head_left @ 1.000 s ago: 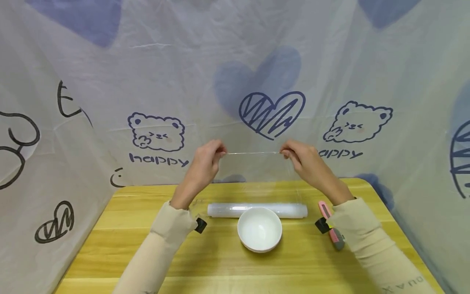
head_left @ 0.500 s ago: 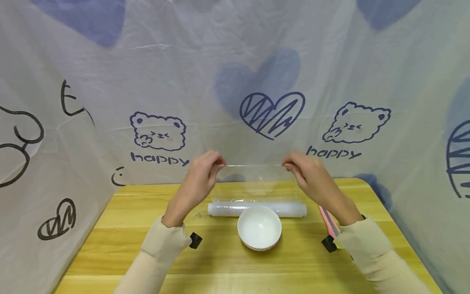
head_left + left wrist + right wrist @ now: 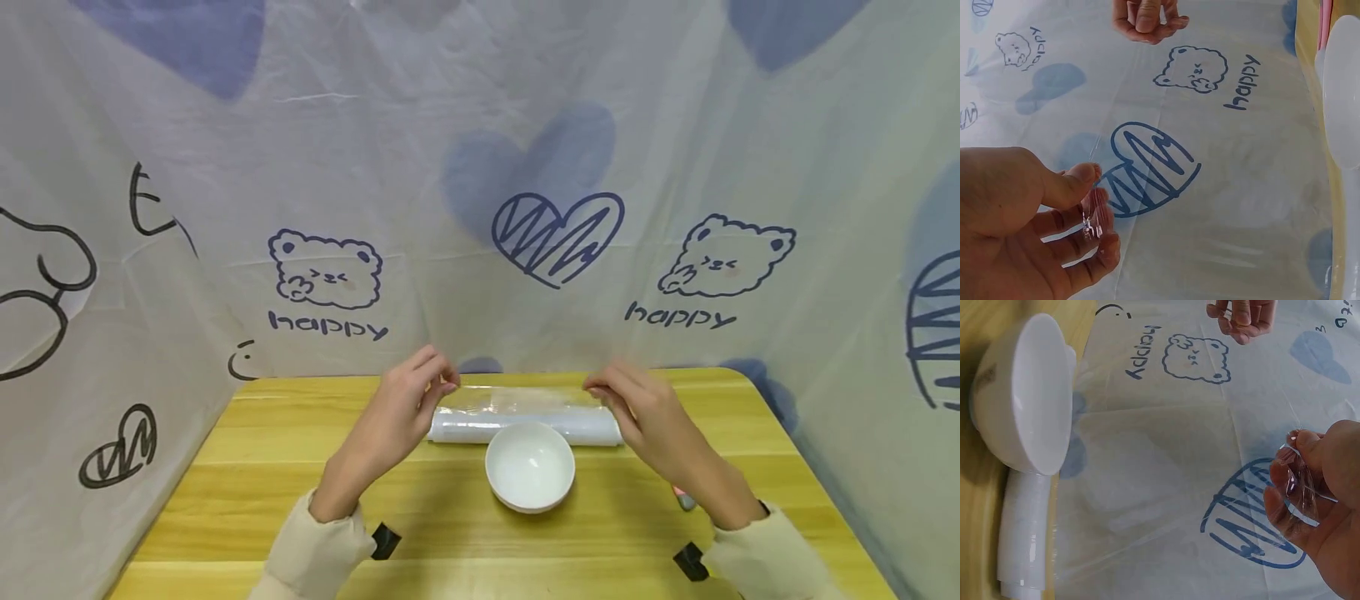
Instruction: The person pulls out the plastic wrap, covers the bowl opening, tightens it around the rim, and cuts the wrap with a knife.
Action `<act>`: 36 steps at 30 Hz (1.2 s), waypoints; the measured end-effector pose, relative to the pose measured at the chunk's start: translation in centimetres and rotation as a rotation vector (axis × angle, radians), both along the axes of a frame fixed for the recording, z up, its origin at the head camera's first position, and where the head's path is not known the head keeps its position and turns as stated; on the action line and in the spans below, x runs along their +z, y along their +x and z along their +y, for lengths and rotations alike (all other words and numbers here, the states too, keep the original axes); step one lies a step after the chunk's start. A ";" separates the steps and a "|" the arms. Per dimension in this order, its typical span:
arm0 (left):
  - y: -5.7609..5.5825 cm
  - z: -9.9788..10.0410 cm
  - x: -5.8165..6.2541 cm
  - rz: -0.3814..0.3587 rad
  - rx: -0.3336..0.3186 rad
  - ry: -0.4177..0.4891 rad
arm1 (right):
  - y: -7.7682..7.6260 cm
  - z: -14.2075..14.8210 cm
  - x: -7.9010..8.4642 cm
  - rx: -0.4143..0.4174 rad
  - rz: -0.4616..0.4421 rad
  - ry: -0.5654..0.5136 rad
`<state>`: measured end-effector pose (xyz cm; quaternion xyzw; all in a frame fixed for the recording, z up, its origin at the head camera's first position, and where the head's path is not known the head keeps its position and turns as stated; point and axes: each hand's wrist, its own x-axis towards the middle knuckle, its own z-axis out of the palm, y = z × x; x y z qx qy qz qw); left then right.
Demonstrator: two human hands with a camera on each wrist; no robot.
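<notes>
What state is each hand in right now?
Left hand: pinching the clear film by its edge.
Right hand: pinching that same edge, farther along.

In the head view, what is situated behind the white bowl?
A roll of plastic film lies crosswise behind the bowl, its two ends showing. The bowl covers part of the roll's middle, which cannot be seen there.

A yellowish wood-grain table (image 3: 247, 492) carried a roll of clear cling film (image 3: 592, 427) lying crosswise, a white bowl (image 3: 530, 467) upright just in front of it, and, to the right, a mostly hidden pink-and-grey utility knife (image 3: 685, 500).
</notes>
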<state>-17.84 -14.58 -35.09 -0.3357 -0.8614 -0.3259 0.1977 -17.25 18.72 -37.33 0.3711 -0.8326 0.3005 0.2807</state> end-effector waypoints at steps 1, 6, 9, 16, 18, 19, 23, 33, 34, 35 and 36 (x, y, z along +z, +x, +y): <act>0.3 -0.1 -0.2 -0.003 -0.011 0.006 | 0.4 0.0 -0.2 0.011 -0.006 -0.009; 1.6 -0.6 -1.4 -0.029 -0.077 0.037 | 2.0 0.0 -1.4 0.048 -0.028 -0.043; 2.5 -0.9 -2.3 -0.090 -0.129 0.053 | 3.2 0.0 -2.2 0.053 -0.020 -0.049; 3.9 -1.8 -4.1 -0.199 -0.241 0.041 | 5.8 -0.1 -4.5 0.107 0.029 -0.067; 4.2 -2.0 -4.7 -0.232 -0.276 0.038 | 6.2 -0.2 -5.1 0.154 0.048 -0.084; 4.3 -2.2 -5.0 -0.249 -0.292 0.033 | 6.4 -0.2 -5.4 0.159 0.057 -0.085; 4.7 -2.5 -6.3 -0.340 -0.338 0.010 | 7.2 -0.1 -6.7 0.178 0.071 -0.077; 5.3 -2.8 -9.0 -0.445 -0.405 -0.015 | 8.8 -0.1 -11.1 0.195 -0.013 0.010; 5.4 -2.8 -9.2 -0.452 -0.402 -0.021 | 9.0 -0.2 -11.5 0.189 -0.026 0.024; 5.4 -2.8 -9.5 -0.449 -0.403 -0.027 | 9.1 -0.2 -11.8 0.179 -0.046 0.039; 5.4 -2.7 -9.8 -0.443 -0.402 -0.036 | 9.2 -0.2 -12.1 0.177 -0.057 0.049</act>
